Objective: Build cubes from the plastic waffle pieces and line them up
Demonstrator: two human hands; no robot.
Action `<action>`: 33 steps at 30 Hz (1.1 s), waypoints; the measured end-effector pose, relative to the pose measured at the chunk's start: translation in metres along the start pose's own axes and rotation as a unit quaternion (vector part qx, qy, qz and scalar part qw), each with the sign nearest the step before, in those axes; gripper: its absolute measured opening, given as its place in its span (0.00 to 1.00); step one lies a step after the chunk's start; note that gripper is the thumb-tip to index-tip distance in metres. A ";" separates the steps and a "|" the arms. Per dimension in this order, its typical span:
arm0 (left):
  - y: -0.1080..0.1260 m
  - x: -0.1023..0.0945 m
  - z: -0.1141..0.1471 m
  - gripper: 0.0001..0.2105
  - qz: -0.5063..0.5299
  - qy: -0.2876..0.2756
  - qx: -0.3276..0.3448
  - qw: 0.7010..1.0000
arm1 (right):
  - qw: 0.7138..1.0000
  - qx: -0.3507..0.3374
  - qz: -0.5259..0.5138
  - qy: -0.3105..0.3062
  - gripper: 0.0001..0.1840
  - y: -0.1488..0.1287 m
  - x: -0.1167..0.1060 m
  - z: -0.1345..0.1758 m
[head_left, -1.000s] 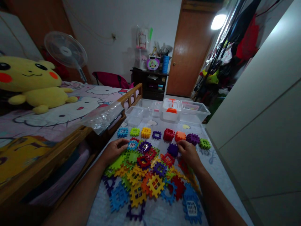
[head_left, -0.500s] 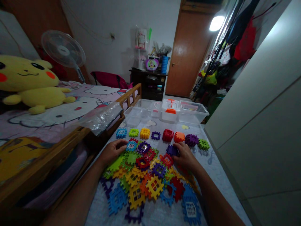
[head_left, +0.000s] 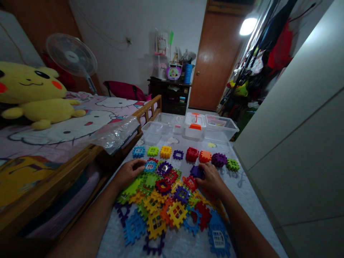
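Colourful notched plastic building blocks lie in a loose pile in front of me. At the pile's far right edge, my right hand [head_left: 211, 176] has its fingers closed on a dark purple building block [head_left: 196, 171]. My left hand [head_left: 130, 172] rests at the left side of the pile, fingers stretched out. Its fingertips reach the edge of a light blue window block [head_left: 150, 166]; whether they press on it I cannot tell. Between the hands lie a purple block [head_left: 164, 168] and a red ring-shaped block [head_left: 163, 186].
Behind the pile runs a row of blocks, among them a red stack [head_left: 192, 154] and a purple stack [head_left: 219, 159]. Clear plastic boxes [head_left: 153, 133] stand at the far end of the table [head_left: 249, 211]. A wooden bed rail [head_left: 72, 172] borders the left, a pale cabinet [head_left: 301, 143] the right.
The purple block in my right hand has shifted slightly left and turned a little. My left hand has stayed in place.
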State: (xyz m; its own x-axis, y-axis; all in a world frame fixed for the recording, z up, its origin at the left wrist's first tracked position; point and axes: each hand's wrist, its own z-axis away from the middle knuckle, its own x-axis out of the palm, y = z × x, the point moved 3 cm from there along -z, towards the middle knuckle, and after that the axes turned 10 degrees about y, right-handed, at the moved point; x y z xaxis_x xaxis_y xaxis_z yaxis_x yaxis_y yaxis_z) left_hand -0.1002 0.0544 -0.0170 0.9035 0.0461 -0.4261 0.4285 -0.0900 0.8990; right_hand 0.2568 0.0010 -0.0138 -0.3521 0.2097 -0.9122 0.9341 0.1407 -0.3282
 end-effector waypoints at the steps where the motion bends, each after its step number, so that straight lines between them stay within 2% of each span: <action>1: 0.000 0.000 0.000 0.24 0.000 0.000 -0.001 1.000 | 1.000 0.001 0.006 0.000 0.24 0.000 0.000 0.000; 10: -0.003 0.001 0.000 0.23 0.003 -0.005 -0.006 1.000 | 0.999 0.030 0.019 0.004 0.22 -0.009 -0.003 -0.003; 15: -0.001 0.001 0.000 0.24 0.002 0.000 -0.001 1.000 | 0.998 0.021 0.054 0.021 0.20 -0.014 -0.004 -0.005; 19: -0.001 0.001 0.001 0.24 0.006 -0.002 -0.001 1.000 | 0.997 0.013 0.079 0.009 0.20 -0.017 -0.007 -0.006; 22: -0.001 0.001 0.001 0.23 0.001 -0.005 0.008 1.000 | 0.997 0.006 0.079 0.006 0.21 -0.020 -0.016 -0.004; 26: -0.003 0.001 0.001 0.22 -0.005 -0.009 0.011 1.000 | 0.997 -0.034 0.059 0.028 0.22 -0.031 -0.041 -0.004; 30: -0.005 0.001 0.000 0.21 -0.009 -0.014 0.014 1.000 | 0.992 -0.099 0.061 0.053 0.22 -0.058 -0.063 -0.028; 33: -0.006 0.001 0.000 0.20 -0.017 -0.018 0.023 0.999 | 0.986 -0.129 0.091 0.046 0.22 -0.079 -0.059 -0.060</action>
State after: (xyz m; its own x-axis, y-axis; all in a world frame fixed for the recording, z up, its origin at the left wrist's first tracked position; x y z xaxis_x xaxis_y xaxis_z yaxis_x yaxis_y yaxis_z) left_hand -0.1015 0.0553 -0.0226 0.8880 0.0142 -0.4596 0.4572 -0.1341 0.8792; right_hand 0.2002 0.0351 0.0807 -0.1953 0.3390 -0.9203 0.9401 0.3321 -0.0772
